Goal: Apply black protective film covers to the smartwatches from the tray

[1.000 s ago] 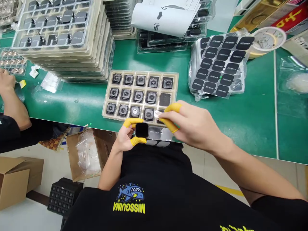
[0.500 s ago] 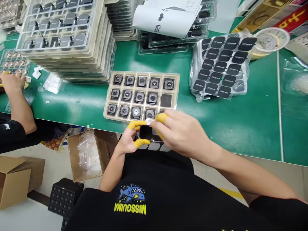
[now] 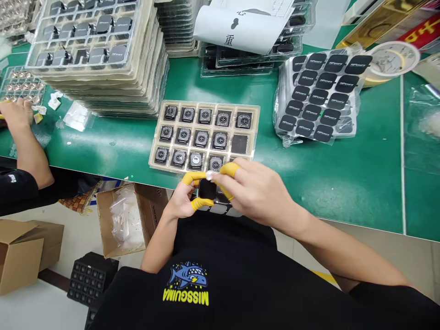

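Note:
My left hand (image 3: 181, 202), with yellow finger covers, grips a smartwatch (image 3: 207, 189) by its edges between thumb and finger, its dark screen facing up. My right hand (image 3: 256, 195) pinches a small white wipe (image 3: 209, 175) against the watch's far edge. Under and beside the watch, partly hidden by my right hand, is a sheet of black film stickers (image 3: 220, 208) with grey backs showing. Just beyond my hands lies a beige compartment tray (image 3: 257, 120). It holds smartwatches with their sensor sides up; one slot at its right shows only a dark pad.
Tall tray stacks (image 3: 120, 98) stand at the back left. A pile of sticker sheets (image 3: 319, 98) and a tape roll (image 3: 392, 59) lie to the right. Another person's hand (image 3: 17, 112) is at the far left. An open carton (image 3: 125, 220) stands below the table edge.
The white wipe and my right hand have shifted slightly to the left along the watch's edge. My left hand keeps its grip. The whole view has shifted a little.

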Available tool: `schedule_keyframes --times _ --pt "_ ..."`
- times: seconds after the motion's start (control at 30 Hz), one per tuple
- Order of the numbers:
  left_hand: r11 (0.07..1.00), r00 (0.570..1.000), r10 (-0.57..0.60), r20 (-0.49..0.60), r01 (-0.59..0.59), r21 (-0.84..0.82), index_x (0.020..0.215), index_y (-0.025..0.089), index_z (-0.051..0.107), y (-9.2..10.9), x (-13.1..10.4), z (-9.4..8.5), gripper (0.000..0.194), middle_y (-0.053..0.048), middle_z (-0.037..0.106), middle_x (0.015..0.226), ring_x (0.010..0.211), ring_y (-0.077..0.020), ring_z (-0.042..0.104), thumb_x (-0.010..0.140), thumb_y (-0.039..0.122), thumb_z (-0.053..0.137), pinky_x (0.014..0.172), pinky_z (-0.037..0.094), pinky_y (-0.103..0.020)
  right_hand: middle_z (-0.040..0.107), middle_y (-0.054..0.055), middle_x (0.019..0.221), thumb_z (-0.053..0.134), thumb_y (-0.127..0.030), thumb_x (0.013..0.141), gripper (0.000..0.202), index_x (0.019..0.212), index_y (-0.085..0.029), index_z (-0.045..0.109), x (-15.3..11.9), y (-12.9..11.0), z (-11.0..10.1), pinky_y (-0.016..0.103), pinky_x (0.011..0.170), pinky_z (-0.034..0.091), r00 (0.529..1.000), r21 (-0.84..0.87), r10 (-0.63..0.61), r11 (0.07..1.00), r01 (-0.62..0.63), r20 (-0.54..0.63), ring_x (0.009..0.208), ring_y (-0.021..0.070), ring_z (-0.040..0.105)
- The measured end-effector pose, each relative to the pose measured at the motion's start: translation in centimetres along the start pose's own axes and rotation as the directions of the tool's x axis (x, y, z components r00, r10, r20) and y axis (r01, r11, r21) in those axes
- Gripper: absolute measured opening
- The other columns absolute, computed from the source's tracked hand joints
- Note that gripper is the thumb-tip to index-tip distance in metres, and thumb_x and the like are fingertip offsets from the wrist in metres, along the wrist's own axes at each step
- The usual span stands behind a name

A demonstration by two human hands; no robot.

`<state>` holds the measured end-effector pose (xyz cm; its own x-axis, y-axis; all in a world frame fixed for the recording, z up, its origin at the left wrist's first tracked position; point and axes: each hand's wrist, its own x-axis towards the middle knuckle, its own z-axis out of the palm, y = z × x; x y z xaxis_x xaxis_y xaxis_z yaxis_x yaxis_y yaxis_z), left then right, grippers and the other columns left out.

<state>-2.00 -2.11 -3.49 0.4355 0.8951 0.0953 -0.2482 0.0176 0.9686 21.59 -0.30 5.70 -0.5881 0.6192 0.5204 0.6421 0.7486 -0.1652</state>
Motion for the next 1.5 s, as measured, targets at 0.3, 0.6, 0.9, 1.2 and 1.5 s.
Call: schedule_keyframes --times 0.3,0.6,0.9,1.2,1.5 --pt "0.999 0.999 -0.050 0.002 0.050 0.013 0.136 0.023 0.066 0.8 0.0 0.0 0.078 -0.006 0.081 0.103 0.085 -0.0195 0.078 0.076 0.058 0.101 0.077 0.062 -0.029 0.075 0.007 0.092 0.059 -0.009 0.107 0.022 0.116 -0.019 0.076 -0.8 -0.7 -2.5 0.036 0.071 0.043 0.999 0.228 -0.042 0.973 0.033 0.033 0.083 0.0220 0.058" --pt "0.999 0.999 -0.019 -0.039 0.021 0.037 0.136 0.022 0.065 0.0 0.0 0.0 0.076 -0.006 0.080 0.106 0.089 -0.0192 0.078 0.079 0.058 0.099 0.082 0.063 -0.029 0.071 0.009 0.087 0.053 -0.005 0.105 0.027 0.102 -0.017 0.077 0.0 0.3 -0.3 0.038 0.070 0.037 0.998 -0.038 0.060 0.998 -0.059 0.027 0.083 0.0240 0.054" --pt "0.999 1.000 -0.025 -0.011 0.026 0.031 0.138 0.023 0.067 0.5 0.1 0.0 0.077 -0.009 0.081 0.114 0.095 -0.0220 0.081 0.078 0.056 0.101 0.084 0.063 -0.030 0.073 0.006 0.089 0.059 -0.010 0.107 0.021 0.117 -0.019 0.076 0.0 -1.1 -1.6 0.035 0.070 0.042 0.999 0.270 -0.051 0.962 0.045 0.017 0.081 0.0216 0.056" --pt "0.997 0.995 0.054 -0.082 -0.049 0.061 0.134 0.022 0.068 1.2 0.2 0.0 0.072 -0.003 0.078 0.099 0.080 -0.0159 0.077 0.079 0.054 0.100 0.074 0.060 -0.025 0.071 0.009 0.088 0.055 -0.007 0.105 0.024 0.103 -0.018 0.076 -0.8 1.1 -0.1 0.038 0.070 0.039 0.990 0.000 0.130 0.991 -0.130 0.052 0.082 0.0244 0.057" --pt "0.995 0.998 0.070 -0.007 -0.069 0.069 0.138 0.025 0.067 1.4 0.6 0.1 0.069 -0.004 0.081 0.105 0.086 -0.0179 0.080 0.083 0.051 0.098 0.077 0.062 -0.025 0.074 0.007 0.093 0.059 -0.008 0.105 0.023 0.117 -0.020 0.075 -0.2 -0.8 -2.7 0.035 0.072 0.043 0.999 0.267 -0.011 0.964 0.000 0.041 0.081 0.0213 0.057"
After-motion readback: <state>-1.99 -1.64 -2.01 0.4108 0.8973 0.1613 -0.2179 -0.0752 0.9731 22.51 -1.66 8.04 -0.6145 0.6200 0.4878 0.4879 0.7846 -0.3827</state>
